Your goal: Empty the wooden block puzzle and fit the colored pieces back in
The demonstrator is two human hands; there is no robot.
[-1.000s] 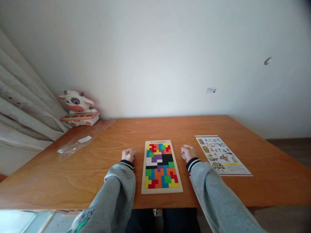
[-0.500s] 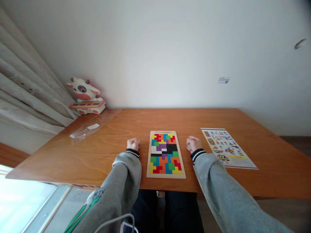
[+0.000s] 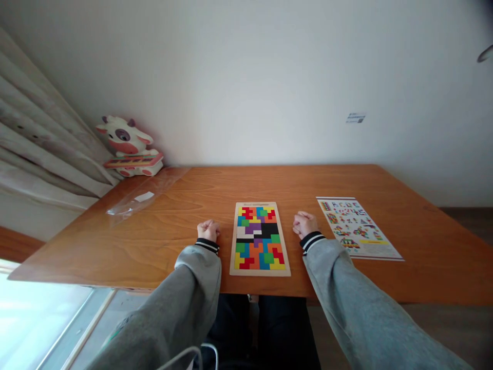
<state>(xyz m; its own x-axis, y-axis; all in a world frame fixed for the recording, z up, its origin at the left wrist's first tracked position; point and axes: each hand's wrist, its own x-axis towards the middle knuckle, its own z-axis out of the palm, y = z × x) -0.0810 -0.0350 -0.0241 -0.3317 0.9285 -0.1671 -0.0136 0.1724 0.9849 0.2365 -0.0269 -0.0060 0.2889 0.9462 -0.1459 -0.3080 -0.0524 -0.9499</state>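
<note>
– Since both fists are on the bench (image 3: 239,180), where's the puzzle?

– Between them, lying flat near the front edge. Puzzle (image 3: 260,239): multicoloured block pieces in a pale wooden frame (image 3: 260,273), black and white ones around mid-board, long side pointing away from the person.

– Left hand (image 3: 208,230)?

– Fingers drawn together into a fist, just left of the frame, gap visible. Can't tell what's inside the curl.

– Right hand (image 3: 305,224)?

– Same: fingers together, fist just right of the frame, apart from it. Inside of the curl hidden too.

– What's near the right one?

– Printed sheet (image 3: 356,226), flat, just to its right, coloured block figures on it. Text too small to read.

– Far left?

– Clear plastic bag (image 3: 162,185), flat, white label (image 3: 144,197) on it. Behind it, cow toy (image 3: 129,146) with a keyboard, by the curtain (image 3: 42,133).

– Wall (image 3: 231,77)?

– Small sticker (image 3: 355,118), above the sheet's side.
</note>
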